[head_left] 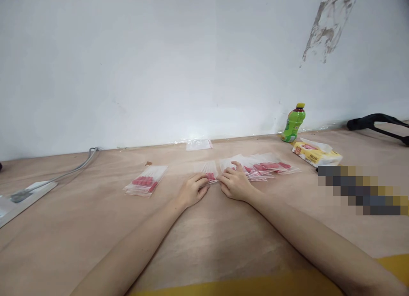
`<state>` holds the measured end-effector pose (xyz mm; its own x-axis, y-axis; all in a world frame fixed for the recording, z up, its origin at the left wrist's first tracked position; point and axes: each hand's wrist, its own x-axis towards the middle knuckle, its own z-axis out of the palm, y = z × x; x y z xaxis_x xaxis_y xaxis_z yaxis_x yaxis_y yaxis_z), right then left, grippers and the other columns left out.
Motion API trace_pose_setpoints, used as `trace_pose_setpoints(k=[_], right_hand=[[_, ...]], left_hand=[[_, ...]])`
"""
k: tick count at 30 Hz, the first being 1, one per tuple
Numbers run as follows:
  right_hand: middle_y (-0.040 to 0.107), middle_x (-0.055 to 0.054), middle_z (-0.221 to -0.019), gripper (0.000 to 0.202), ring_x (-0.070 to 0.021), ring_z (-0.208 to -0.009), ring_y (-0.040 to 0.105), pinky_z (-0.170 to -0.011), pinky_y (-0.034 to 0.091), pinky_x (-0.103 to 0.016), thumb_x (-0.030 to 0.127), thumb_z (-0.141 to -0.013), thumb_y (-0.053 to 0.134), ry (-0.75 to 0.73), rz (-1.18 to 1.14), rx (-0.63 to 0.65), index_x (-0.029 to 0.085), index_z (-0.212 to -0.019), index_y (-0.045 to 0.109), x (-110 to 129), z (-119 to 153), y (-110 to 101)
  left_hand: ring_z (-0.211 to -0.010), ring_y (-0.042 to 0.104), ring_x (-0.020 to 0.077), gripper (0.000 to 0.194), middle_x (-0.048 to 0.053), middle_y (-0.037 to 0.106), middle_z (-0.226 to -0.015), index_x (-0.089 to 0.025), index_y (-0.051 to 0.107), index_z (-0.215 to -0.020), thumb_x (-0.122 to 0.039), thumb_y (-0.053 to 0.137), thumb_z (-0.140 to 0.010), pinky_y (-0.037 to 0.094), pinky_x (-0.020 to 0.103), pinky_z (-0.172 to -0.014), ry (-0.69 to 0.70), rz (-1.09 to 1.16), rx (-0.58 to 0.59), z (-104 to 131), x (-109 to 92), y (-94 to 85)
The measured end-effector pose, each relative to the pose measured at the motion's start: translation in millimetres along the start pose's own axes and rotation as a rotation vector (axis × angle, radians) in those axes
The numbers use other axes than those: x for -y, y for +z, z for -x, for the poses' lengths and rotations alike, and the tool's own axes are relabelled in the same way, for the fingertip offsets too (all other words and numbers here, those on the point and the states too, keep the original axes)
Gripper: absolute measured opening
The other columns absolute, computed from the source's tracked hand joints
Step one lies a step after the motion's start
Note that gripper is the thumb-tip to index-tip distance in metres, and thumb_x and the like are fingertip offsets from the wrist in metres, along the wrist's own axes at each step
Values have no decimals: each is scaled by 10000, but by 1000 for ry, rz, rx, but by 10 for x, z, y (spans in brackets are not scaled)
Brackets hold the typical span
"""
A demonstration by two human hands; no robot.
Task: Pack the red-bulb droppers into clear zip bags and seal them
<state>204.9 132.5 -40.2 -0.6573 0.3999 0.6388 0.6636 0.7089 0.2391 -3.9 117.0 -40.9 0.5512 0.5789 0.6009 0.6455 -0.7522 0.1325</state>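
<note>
Both hands are at one small clear zip bag (206, 166) with red pieces inside, lying on the table in front of me. My left hand (194, 189) grips the bag's near left edge with bent fingers. At the near right corner, my right hand (234, 183) pinches the same edge, its index finger raised a little. Just beyond my right hand, several similar bags (266, 166) of red pieces overlap in a fanned row. Off to the left lies another filled bag (145, 181), apart from both hands.
A flat clear bag (198, 145) lies by the wall. At the right stand a green bottle (294, 123) with a yellow cap and a yellow tissue pack (316, 154). A black object (380, 124) rests at the far right. A power strip (28, 198) with a grey cable is at the left.
</note>
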Motion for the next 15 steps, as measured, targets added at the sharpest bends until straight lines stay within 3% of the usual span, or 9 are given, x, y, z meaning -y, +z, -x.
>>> trace_pose_setpoints(k=[7, 15], right_hand=[[618, -15, -708, 150, -157, -763, 481, -923, 136, -449, 210, -785, 464, 73, 15, -13, 206, -772, 614, 15, -41, 47], [618, -19, -723, 173, -156, -782, 471, -922, 135, -438, 190, -798, 455, 42, -8, 5, 207, -764, 624, 8, -28, 74]], left_hand=[[-840, 592, 157, 139, 52, 623, -901, -170, 597, -846, -159, 459, -835, 489, 302, -750, -13, -40, -13, -44, 24, 50], [-891, 564, 179, 133, 53, 621, -937, -185, 591, -895, -183, 474, -833, 451, 331, -792, 83, -144, 6, -141, -16, 121]])
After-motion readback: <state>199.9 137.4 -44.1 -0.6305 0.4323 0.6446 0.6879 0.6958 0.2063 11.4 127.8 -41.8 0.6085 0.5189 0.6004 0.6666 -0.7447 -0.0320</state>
